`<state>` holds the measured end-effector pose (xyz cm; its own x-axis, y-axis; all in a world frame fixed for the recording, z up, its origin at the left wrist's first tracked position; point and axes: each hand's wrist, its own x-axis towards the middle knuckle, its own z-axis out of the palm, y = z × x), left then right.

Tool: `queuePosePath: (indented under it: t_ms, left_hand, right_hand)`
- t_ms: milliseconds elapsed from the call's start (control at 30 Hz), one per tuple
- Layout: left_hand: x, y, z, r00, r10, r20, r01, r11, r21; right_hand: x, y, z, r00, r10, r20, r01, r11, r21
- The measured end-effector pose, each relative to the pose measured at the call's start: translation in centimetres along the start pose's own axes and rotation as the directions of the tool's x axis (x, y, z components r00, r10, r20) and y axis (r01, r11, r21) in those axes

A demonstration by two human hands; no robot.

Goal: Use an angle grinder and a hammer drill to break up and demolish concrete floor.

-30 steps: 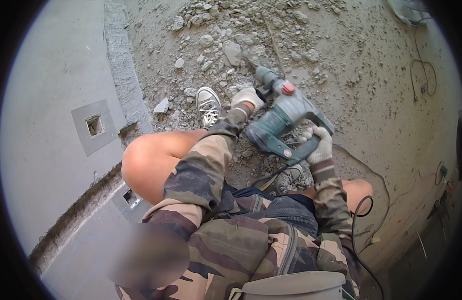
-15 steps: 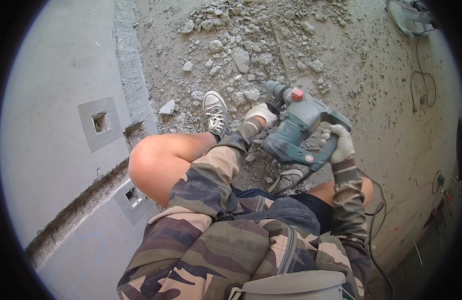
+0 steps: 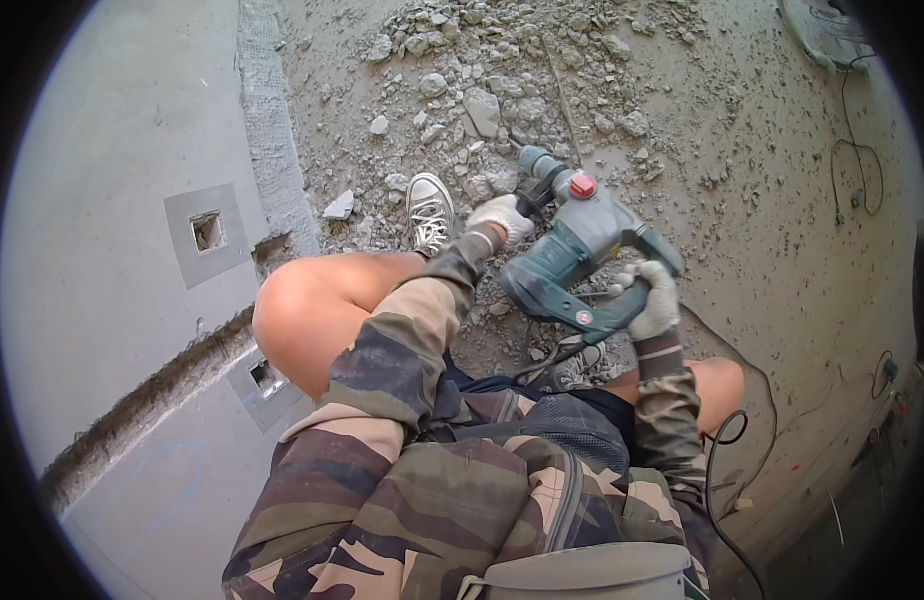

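A green and grey rotary hammer with a red knob is held in front of me over the rubble. My left hand, in a white work glove, is wrapped round its black side handle. At the rear grip, my gloved right hand is closed, fingers curled through the handle opening. The tool's nose points to the far left, with a thin bit sticking out near the loose stones; whether it touches them I cannot tell. A black cable runs from the base of the grip past my legs.
Broken concrete rubble covers the floor ahead. To the left, a grey wall has a rough chased groove and square cut-outs. More cable lies on the dusty floor at the right.
The rotary hammer and both hands have shifted to the left and slightly toward me. The bit now shows more plainly at its nose.
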<state>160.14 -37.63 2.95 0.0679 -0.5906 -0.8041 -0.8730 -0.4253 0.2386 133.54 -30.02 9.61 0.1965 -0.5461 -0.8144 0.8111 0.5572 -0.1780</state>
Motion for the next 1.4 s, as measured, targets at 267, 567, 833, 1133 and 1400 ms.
queuePosePath:
  t_ms: [267, 567, 833, 1133, 1400]
  left_hand:
    - [-2.9, 3.1, 11.4, 0.972, 0.129, 0.198, 0.164, 0.236, -0.958]
    - [0.4, -1.8, 14.1, 0.733, 0.653, -0.190, -0.479, 0.297, -0.826]
    - [-1.9, -1.3, 10.8, 0.891, 0.341, 0.299, 0.407, -0.307, -0.860]
    - [-2.9, -1.4, 9.5, 0.896, 0.322, 0.307, 0.401, -0.285, -0.871]
    - [-3.2, -2.1, 8.9, 0.895, 0.315, 0.316, 0.403, -0.264, -0.876]
  right_hand:
    - [-7.1, -7.2, 11.6, 0.972, -0.093, 0.216, 0.234, 0.325, -0.916]
    - [-7.3, -0.2, 12.4, 0.830, -0.263, 0.491, 0.460, -0.174, -0.871]
    - [-8.4, 4.6, 12.4, 0.817, -0.187, 0.546, 0.453, -0.379, -0.807]
    - [-8.4, 6.3, 11.2, 0.838, -0.085, 0.539, 0.464, -0.407, -0.787]
    - [-8.0, 8.7, 10.6, 0.863, 0.192, 0.467, 0.493, -0.520, -0.697]
